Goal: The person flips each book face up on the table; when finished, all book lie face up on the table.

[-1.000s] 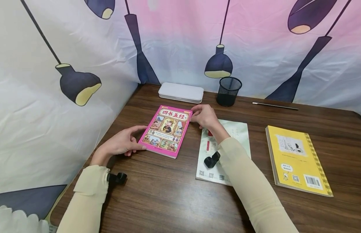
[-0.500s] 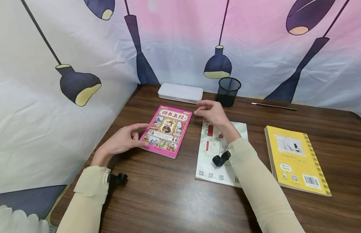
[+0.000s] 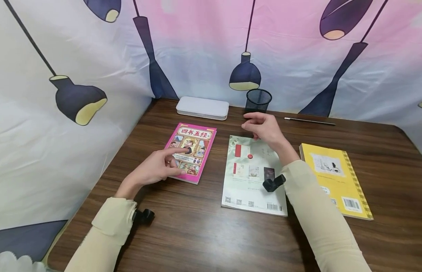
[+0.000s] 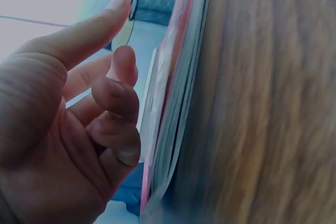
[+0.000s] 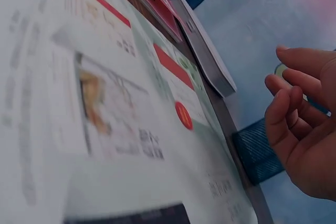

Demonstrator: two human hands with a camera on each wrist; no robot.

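Observation:
A pink-bordered book (image 3: 206, 156) with cartoon panels lies on the left of the table. Above its lower left part hovers my left hand (image 3: 155, 166), thumb and forefinger apart; in the left wrist view the hand (image 4: 63, 119) holds nothing beside the book's page edges (image 4: 178, 103). My right hand (image 3: 266, 130) is raised over the top edge of a pale green book (image 3: 245, 192), loosely curled and holding nothing. The right wrist view has that hand (image 5: 310, 124) in the air beyond the green book's printed cover (image 5: 115, 182).
A white case (image 3: 202, 108) and a black mesh pen cup (image 3: 258, 99) stand at the back by the curtain. A thin pencil (image 3: 309, 121) lies right of the cup. A yellow book (image 3: 328, 170) lies on the right, partly behind my right sleeve.
My right hand has left the pink book's upper right corner and moved right, over the green book. My left hand has come off the pink book's left edge. The head view has shifted slightly right.

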